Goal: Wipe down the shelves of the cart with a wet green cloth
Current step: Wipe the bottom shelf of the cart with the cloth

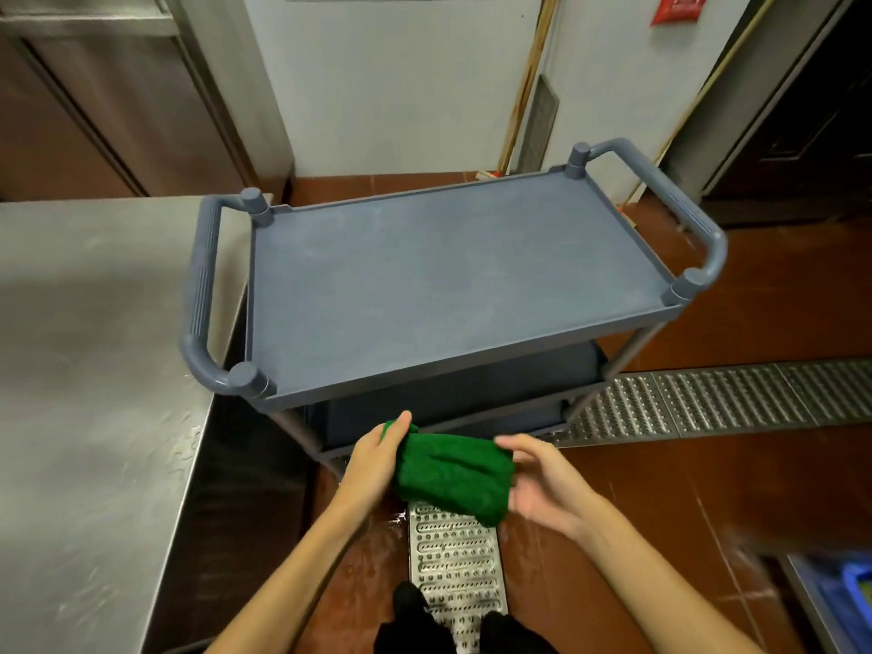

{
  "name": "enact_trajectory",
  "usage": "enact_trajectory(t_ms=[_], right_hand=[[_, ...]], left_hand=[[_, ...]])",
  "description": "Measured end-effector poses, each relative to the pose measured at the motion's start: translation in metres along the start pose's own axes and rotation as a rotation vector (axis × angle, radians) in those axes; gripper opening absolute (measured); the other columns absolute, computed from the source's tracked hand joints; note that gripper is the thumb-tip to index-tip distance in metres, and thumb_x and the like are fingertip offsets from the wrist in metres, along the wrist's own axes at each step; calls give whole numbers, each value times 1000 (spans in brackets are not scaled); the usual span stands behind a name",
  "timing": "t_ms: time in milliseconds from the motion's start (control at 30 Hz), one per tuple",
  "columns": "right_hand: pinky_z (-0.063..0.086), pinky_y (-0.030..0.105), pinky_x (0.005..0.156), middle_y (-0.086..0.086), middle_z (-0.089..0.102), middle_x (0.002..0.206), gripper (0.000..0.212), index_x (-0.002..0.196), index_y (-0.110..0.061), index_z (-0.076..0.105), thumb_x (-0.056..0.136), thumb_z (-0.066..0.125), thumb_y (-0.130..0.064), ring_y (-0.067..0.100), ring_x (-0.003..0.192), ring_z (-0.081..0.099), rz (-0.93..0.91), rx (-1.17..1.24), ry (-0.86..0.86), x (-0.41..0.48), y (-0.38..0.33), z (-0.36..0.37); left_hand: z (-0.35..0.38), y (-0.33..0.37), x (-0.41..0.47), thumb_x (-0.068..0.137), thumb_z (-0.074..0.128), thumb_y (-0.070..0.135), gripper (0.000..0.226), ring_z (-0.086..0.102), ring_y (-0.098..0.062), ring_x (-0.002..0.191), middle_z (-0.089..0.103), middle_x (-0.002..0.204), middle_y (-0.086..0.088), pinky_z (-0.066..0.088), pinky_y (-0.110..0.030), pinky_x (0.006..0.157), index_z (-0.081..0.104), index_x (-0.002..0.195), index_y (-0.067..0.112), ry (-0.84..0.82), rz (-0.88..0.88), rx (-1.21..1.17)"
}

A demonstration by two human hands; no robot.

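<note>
A grey-blue plastic cart (453, 271) stands in front of me, its bare top shelf tilted across the middle of the view. Lower shelves (443, 394) show only as a dark strip beneath it. I hold a folded green cloth (453, 469) just in front of the cart's near edge, below top-shelf height. My left hand (377, 460) pinches the cloth's left end with thumb raised. On the other side my right hand (542, 488) cups the cloth's right end, fingers spread around it.
A steel worktable (94, 370) sits against the cart's left handle (203, 299). Metal drain grates (731, 398) run across the wet red tiled floor to the right and under my feet. Broom handles (524, 87) lean on the back wall. A blue crate (849, 597) is at bottom right.
</note>
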State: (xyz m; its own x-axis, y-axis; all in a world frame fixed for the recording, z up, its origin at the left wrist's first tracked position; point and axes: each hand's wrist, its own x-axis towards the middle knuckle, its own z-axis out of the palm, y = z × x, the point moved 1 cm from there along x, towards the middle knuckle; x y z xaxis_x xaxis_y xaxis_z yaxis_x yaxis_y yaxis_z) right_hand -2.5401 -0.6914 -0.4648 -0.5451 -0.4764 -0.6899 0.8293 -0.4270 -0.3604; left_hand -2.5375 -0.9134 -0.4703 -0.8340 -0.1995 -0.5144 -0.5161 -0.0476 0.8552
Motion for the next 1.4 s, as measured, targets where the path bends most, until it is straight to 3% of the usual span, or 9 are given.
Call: enact_trajectory(t_ms=[100,167,433,733,867,1000,1100,1233,1400], right_hand=[[61,32,64,23,71,94,20,81,-8,50,82,68,-16,29,75,70,-72,87,203,12,1,-2],[55,23,49,16,70,83,24,87,-10,48,81,70,-16,19,59,64,-74,19,257,19,6,-4],[53,26,80,1,76,97,41,112,-12,70,92,61,-46,15,95,69,67,-557,322,79,68,22],[47,33,96,5,70,122,64,124,-23,64,85,48,-72,22,116,64,6,-235,106,115,87,45],[57,30,75,11,75,107,51,109,-9,74,77,73,-48,24,98,73,-123,-341,213,106,71,23],[43,29,67,1,66,70,51,67,-10,64,76,72,-59,15,73,62,-296,-716,468,92,42,-8],[44,26,69,17,63,75,59,76,1,65,83,65,-58,12,72,59,-419,-741,486,89,19,-27],[43,17,70,-3,69,75,40,79,-16,72,91,57,-51,2,73,62,-404,-939,426,97,3,-39],[49,17,64,-3,67,68,22,82,-6,70,84,73,-29,6,67,64,-381,-840,398,124,-6,-70]], left_hand=[[-30,-8,-2,63,91,35,47,74,-25,88,77,92,-11,60,-38,79,72,95,6,-44,35,-81],[-44,-12,-1,69,87,13,38,73,-34,95,76,98,-17,59,-46,86,70,102,4,-82,12,-145],[-52,2,-16,79,74,16,30,71,-24,86,74,97,-17,57,-33,75,70,104,2,-144,-105,-381],[-79,14,-19,91,66,25,50,64,-36,114,65,122,-29,51,-44,101,57,126,-9,-143,-156,-542],[-82,5,-9,88,71,26,47,66,-36,107,65,118,-31,53,-46,96,62,118,-8,-68,-123,-449],[-86,-14,5,78,82,27,24,74,-28,95,77,94,-13,60,-29,76,79,93,10,65,-24,-154],[-88,-39,17,76,83,35,14,75,-17,85,79,83,-1,59,-26,70,82,83,22,97,-10,70],[-82,-88,39,87,74,31,16,74,-22,86,78,82,-3,55,-42,83,80,83,17,179,-96,196],[-81,-146,71,98,59,30,48,56,-26,60,57,55,-5,37,-30,54,62,59,3,368,-140,291]])
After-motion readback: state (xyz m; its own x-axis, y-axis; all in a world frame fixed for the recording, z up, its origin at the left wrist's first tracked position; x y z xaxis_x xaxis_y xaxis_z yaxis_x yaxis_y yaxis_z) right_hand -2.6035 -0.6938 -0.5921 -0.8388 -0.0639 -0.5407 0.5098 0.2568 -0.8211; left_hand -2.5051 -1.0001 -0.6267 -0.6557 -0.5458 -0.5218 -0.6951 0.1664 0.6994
